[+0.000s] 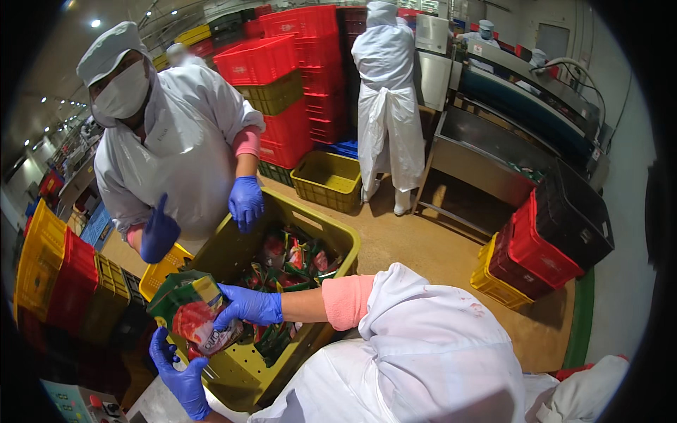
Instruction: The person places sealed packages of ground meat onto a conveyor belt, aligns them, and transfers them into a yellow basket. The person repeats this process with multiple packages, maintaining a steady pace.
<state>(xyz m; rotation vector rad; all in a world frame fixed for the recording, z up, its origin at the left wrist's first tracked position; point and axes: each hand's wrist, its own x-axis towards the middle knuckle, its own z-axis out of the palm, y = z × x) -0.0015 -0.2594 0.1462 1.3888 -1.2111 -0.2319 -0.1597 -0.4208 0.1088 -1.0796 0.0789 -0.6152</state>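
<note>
My right hand (251, 305), in a blue glove, grips a green and red printed plastic food bag (198, 317) by its side, with the thumb on the printed front. The bag hangs above the near end of an olive-yellow plastic crate (248, 370). Just below the bag is my left hand (182, 378), also blue-gloved, its fingers apart and curved; whether a fingertip touches the bag I cannot tell. Several similar filled bags (296, 259) lie in the crate, mostly towards its far end. Perforations show in its bare near floor.
Across the crate a masked co-worker (164, 143) stands with one blue-gloved hand (246, 203) over its rim. Stacked crates (69, 264) rise at left, more (539, 238) at right. A control box (79, 402) sits at lower left. Farther off, another worker (389, 95) stands beside a steel machine (486, 143).
</note>
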